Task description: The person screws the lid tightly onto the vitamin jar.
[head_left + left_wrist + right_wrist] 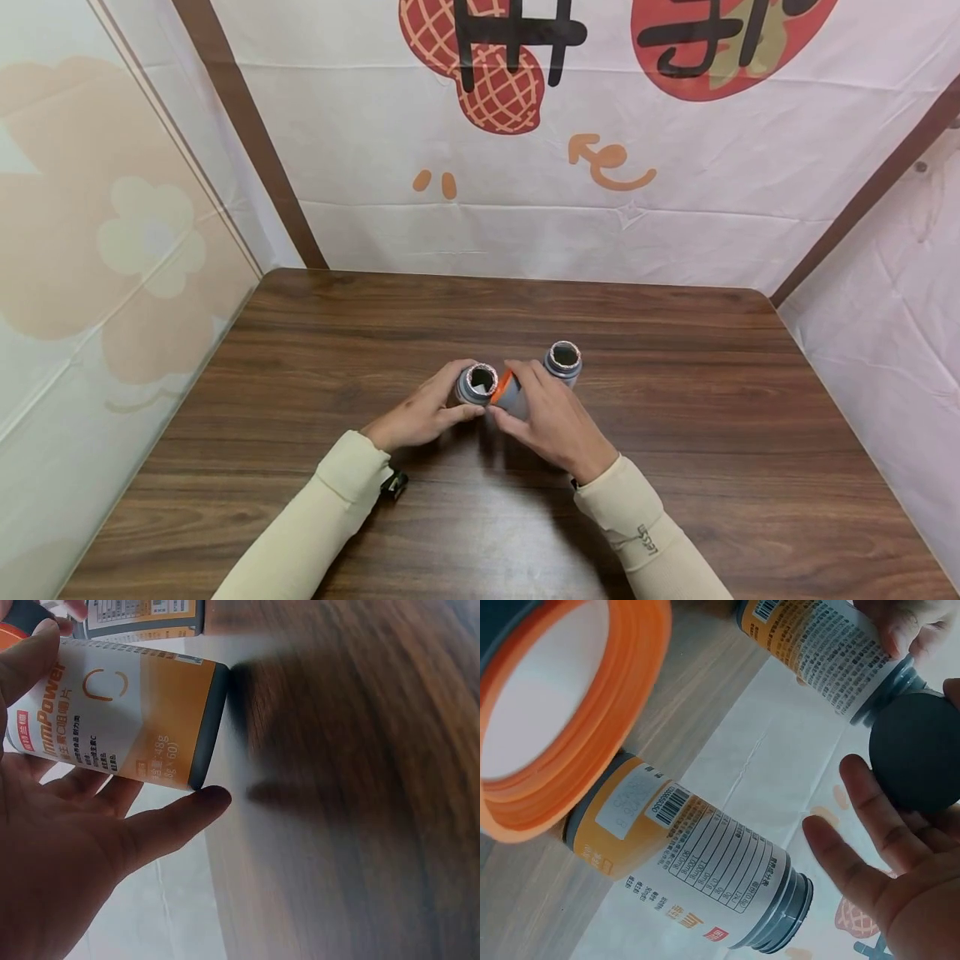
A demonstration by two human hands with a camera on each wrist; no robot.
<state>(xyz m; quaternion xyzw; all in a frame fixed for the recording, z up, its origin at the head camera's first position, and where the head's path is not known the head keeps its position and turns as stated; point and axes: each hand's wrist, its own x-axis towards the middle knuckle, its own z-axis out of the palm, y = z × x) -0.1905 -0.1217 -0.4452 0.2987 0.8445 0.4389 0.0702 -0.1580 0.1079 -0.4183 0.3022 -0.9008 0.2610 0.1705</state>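
My left hand (423,410) holds an open vitamin C tablet bottle (127,712) by its sides, with a white, orange and grey label. Ragged foil rings its mouth, and something white shows inside. My right hand (551,421) pinches a dark grey screw cap (919,750), its orange inner rim turned toward this bottle's neck. Cap and neck look very close; whether they touch I cannot tell. A second open bottle (697,847) stands upright just beyond my right hand. Close to the right wrist camera is another orange-rimmed cap (649,690), hidden in the head view.
Everything stands on a dark wood-grain table (337,333). A white printed cloth wall (375,233) rises behind the far edge, and more cloth hangs at the left and right. A dark device (393,483) is worn at my left wrist.
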